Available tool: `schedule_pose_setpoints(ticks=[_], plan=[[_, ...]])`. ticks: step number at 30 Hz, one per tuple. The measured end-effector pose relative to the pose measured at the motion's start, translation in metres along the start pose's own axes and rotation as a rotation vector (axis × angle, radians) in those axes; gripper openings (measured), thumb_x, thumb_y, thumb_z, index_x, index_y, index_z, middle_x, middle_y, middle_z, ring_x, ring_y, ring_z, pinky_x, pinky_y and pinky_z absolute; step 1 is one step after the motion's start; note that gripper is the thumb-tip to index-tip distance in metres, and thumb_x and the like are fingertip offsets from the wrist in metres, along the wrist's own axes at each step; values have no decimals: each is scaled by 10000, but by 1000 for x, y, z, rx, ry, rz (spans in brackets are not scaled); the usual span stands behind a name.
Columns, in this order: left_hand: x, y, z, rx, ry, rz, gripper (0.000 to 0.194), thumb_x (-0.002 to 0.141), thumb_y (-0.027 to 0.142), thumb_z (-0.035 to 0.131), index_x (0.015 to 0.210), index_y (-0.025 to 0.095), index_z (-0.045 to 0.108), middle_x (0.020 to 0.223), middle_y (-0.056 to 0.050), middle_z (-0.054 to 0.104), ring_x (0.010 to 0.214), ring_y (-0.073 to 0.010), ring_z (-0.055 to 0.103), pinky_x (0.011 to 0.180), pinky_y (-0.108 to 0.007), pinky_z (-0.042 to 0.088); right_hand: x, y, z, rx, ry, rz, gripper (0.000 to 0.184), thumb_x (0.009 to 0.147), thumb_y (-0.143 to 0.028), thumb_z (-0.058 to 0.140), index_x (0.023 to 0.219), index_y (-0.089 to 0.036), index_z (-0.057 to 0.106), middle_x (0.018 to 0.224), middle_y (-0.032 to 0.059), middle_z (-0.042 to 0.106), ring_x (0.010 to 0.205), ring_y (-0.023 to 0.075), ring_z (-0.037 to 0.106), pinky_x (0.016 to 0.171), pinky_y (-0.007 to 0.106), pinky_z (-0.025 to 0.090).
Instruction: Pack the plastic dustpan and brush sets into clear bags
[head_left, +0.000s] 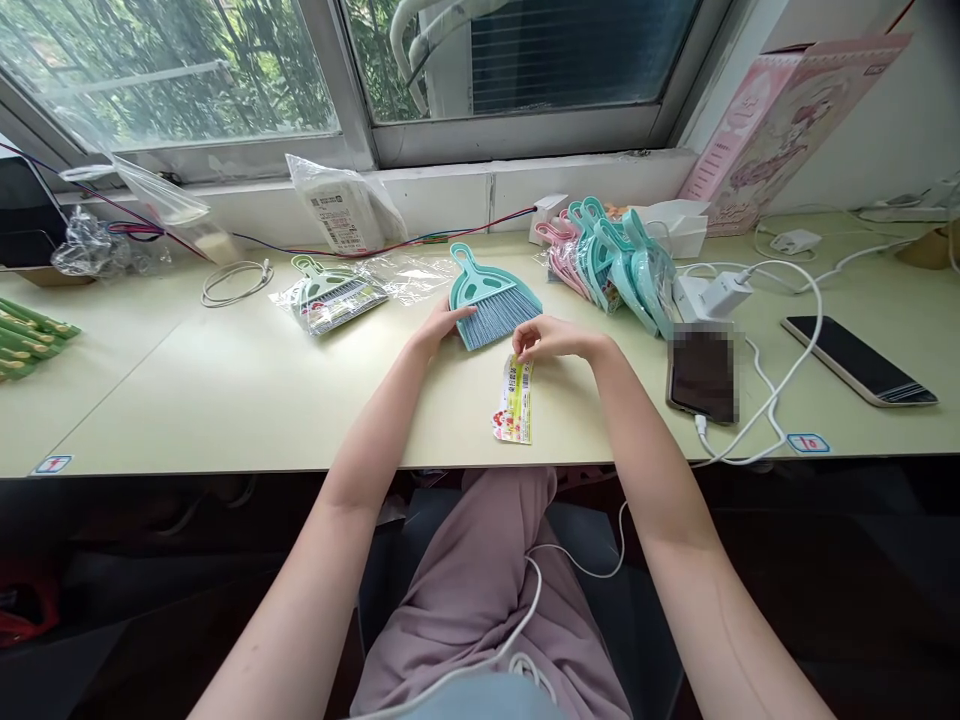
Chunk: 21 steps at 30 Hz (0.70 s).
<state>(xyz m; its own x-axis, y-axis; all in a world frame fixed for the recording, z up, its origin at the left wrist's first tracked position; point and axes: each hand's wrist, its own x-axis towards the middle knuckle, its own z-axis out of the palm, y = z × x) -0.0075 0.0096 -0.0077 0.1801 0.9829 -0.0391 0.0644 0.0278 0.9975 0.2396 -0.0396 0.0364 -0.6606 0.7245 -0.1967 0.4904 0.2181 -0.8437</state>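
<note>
A small teal brush-and-dustpan set [491,295] lies on the pale table [225,390] in front of me. My left hand [442,325] rests flat on its lower left edge, fingers stretched out. My right hand [547,340] is closed in a pinch on the top of a printed paper label card [514,402], which lies on the table just below the brush bristles. To the left, another teal set sits inside a clear plastic bag [330,295].
A pile of pink and teal dustpan sets [607,260] lies at the right, beside a white charger [720,295] with cables. Two phones [701,372] [859,360] rest on the right. Green packets [26,335] sit at the left edge; bags line the window sill.
</note>
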Motion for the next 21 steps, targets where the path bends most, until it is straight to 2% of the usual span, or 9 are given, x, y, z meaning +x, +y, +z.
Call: schedule_pose_setpoints(ticks=[3,6,13,17,21], plan=[[2,-2,1,-3,-4,10,558,713,301,747,1236,214,570,1166,-85,672,1057,-281,646,969,-458,515,-1,-2,-1,107,114,-94,346,684,-408,784,922,-174,693,947,71,709,890,195,632,781,318,495],[1,-2,2,-12,-21,28,616,705,304,757,1280,213,553,1185,-96,666,1062,-289,648,974,-473,514,1,0,-1,113,180,-120,404,737,-384,755,1080,-177,693,966,82,707,859,190,628,730,307,499],[-3,1,4,-6,-18,65,657,714,284,756,1329,251,527,1234,-83,651,1129,-297,614,976,-461,513,12,7,11,-96,99,-20,721,767,-245,725,1445,-229,481,946,49,715,819,175,622,704,277,494],[-2,0,4,-15,-28,92,658,703,284,763,1316,244,531,1215,-80,656,1117,-289,619,981,-452,508,14,6,14,-139,92,3,767,786,-237,707,1496,-209,417,983,63,723,782,167,604,696,275,479],[-4,0,4,-12,-31,69,628,696,294,772,1282,243,551,1196,-75,665,1093,-285,630,969,-447,515,16,7,14,-173,98,1,678,785,-252,710,1428,-177,509,1010,80,721,812,167,613,717,267,475]])
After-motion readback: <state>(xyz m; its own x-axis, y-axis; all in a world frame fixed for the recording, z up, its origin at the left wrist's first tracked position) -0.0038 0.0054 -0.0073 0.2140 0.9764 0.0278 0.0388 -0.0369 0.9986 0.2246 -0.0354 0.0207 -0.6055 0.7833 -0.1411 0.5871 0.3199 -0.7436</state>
